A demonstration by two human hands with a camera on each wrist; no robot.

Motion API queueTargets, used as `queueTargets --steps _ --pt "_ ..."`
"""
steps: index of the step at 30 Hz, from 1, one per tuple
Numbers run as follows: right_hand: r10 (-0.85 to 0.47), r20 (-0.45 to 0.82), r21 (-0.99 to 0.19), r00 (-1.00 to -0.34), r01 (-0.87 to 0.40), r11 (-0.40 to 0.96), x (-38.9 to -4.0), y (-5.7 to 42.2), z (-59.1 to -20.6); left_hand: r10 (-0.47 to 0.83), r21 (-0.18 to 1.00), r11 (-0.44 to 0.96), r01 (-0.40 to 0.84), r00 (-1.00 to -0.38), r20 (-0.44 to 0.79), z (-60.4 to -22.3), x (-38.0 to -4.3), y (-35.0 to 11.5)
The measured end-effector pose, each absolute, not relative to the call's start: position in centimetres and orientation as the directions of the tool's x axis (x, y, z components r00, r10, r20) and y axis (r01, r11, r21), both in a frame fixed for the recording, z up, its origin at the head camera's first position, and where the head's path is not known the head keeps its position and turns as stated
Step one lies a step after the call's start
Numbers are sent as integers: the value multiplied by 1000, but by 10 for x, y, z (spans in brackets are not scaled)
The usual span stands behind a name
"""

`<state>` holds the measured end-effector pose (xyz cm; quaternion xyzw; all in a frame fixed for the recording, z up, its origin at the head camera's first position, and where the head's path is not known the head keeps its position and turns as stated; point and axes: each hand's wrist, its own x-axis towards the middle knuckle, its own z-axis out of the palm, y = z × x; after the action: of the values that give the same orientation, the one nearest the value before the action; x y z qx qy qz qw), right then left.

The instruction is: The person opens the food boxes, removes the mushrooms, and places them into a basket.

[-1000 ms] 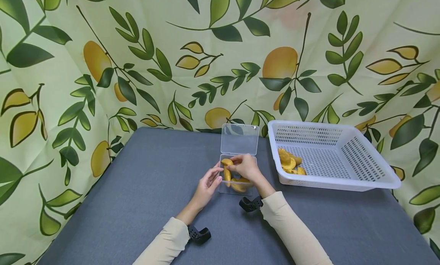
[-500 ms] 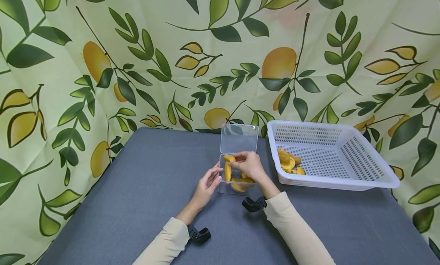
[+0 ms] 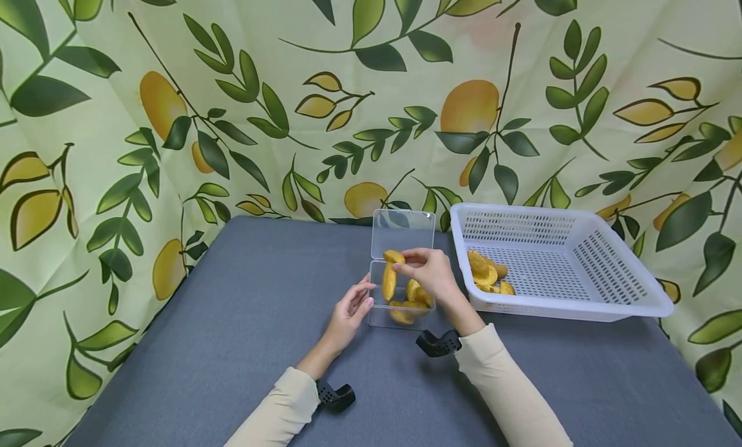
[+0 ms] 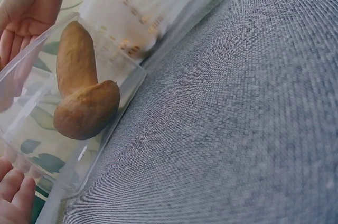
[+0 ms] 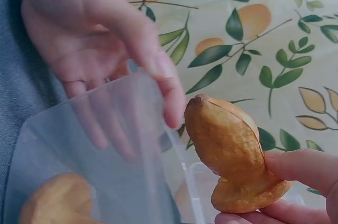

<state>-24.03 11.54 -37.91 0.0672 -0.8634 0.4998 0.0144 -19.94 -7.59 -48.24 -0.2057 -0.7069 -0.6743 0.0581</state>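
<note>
My right hand [image 3: 433, 274] pinches a yellow-brown mushroom [image 3: 390, 281] between thumb and fingertips. In the right wrist view this mushroom [image 5: 227, 145] hangs stem up, cap down, beside the clear box wall. The transparent plastic box [image 3: 379, 318] has its hinged lid [image 3: 402, 233] tipped back. Several mushrooms [image 3: 414, 300] lie inside; the left wrist view shows one mushroom [image 4: 79, 81] through the wall. My left hand [image 3: 346, 315] touches the box's left side with fairly straight fingers. Part of that hand [image 4: 15, 195] shows at the left wrist view's lower left.
To the right stands a white perforated basket [image 3: 574, 308], with a few mushrooms [image 3: 488, 273] in its left end. A grey cloth [image 3: 261, 292] covers the table. Behind hangs a leaf-and-fruit patterned curtain [image 3: 243, 131]. Dark wrist cameras [image 3: 335, 395] sit at both cuffs.
The right hand has lifted the mushroom from the box's left part, moving it up and slightly right. Mushrooms beneath it show more. The left hand stays in place.
</note>
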Motion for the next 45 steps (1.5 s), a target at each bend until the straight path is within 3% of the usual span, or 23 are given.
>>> queueTargets --steps 32,45 --pt "1 54 -883 -999 -47 468 -229 175 -353 216 919 6 395 -898 384 -485 -201 -76" --pt "59 93 -891 -994 -56 451 -226 208 -355 217 915 13 403 -895 390 -488 -202 -77"
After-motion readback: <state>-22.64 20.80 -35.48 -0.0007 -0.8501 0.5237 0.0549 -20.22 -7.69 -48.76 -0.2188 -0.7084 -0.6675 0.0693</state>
